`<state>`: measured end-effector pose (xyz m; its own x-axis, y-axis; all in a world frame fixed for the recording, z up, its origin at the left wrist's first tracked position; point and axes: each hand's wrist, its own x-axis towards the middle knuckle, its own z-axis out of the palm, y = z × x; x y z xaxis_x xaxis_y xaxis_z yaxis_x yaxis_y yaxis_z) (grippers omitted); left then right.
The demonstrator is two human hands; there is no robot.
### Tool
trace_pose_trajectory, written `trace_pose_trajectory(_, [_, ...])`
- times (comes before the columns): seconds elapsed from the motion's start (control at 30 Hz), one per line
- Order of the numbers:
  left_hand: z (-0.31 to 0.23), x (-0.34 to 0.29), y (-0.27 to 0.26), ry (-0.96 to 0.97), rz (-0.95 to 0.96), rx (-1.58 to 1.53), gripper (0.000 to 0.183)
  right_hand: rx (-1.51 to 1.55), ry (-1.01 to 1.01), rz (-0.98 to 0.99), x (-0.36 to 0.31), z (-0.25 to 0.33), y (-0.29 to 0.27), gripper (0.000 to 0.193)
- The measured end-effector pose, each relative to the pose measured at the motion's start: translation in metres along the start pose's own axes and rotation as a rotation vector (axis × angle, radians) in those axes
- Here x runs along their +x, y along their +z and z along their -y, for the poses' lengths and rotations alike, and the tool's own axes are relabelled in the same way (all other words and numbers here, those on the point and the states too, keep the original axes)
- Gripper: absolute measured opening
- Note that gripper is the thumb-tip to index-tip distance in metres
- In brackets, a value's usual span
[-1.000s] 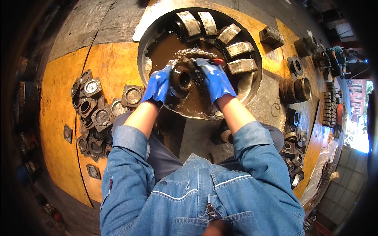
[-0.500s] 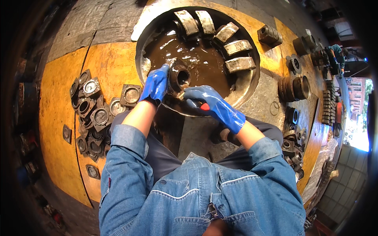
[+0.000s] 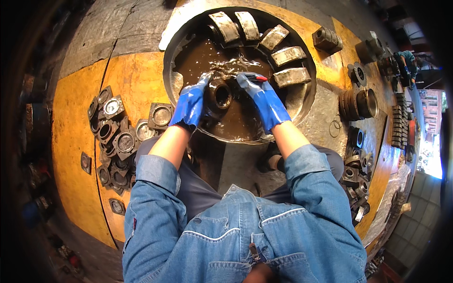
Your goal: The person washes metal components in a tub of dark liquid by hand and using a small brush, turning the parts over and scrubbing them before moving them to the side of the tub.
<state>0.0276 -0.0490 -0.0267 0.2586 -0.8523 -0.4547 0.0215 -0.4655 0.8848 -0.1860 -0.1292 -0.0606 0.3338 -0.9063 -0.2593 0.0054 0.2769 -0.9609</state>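
Observation:
A dark metal part with a round bore [image 3: 222,95] sits partly in the brown liquid of a round metal basin [image 3: 167,70]. My left hand [image 3: 190,104], in a blue rubber glove, is closed on the part's left side. On the far right of the part, my right hand [image 3: 261,100], gloved alike, grips a tool with a red handle [image 3: 260,79]; its working end is hidden. Liquid ripples and splashes between the fingertips. Several curved, pale-faced metal blocks [image 3: 285,55] line the basin's far and right rim.
Left of the basin lies a heap of square-flanged metal rings [image 3: 125,141] on yellow boards [image 3: 71,122]. Ribbed cylinders [image 3: 358,104] and more dark parts [image 3: 354,181] stand to the right. Two thin rings [image 3: 334,128] lie on the floor. Another person [image 3: 406,63] is far right.
My right hand has moved away from me, from the part's near side to its far right, carrying the red-handled tool. The liquid is now more stirred. My left hand stays at the part.

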Motion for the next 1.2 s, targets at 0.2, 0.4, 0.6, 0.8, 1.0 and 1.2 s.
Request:
trace_pose_trajectory(0.2, [0.005, 0.029, 0.019, 0.006, 0.153, 0.123, 0.055, -0.409, 0.094, 0.081, 0.028, -0.079, -0.087, 0.016])
trace_pose_trajectory(0.4, [0.037, 0.016, -0.006, 0.251, 0.089, 0.076, 0.052, -0.954, -0.901, 0.323, -0.002, -0.006, -0.021, 0.023])
trace_pose_trajectory(0.6, [0.021, 0.015, 0.002, 0.021, 0.091, -0.137, 0.052, -1.247, -1.023, 0.467, 0.019, 0.008, -0.020, 0.030])
trace_pose_trajectory(0.8, [0.001, 0.008, 0.013, -0.042, 0.091, -0.138, 0.055, -0.615, 0.270, 0.230, 0.007, -0.032, -0.024, 0.035])
trace_pose_trajectory(1.0, [0.038, 0.029, 0.002, -0.011, 0.100, -0.154, 0.054, 0.355, 0.331, 0.222, -0.002, -0.010, -0.039, 0.036])
trace_pose_trajectory(1.2, [0.057, 0.030, 0.002, 0.044, -0.001, -0.198, 0.055, 0.405, 0.419, 0.246, -0.019, 0.000, -0.027, 0.033])
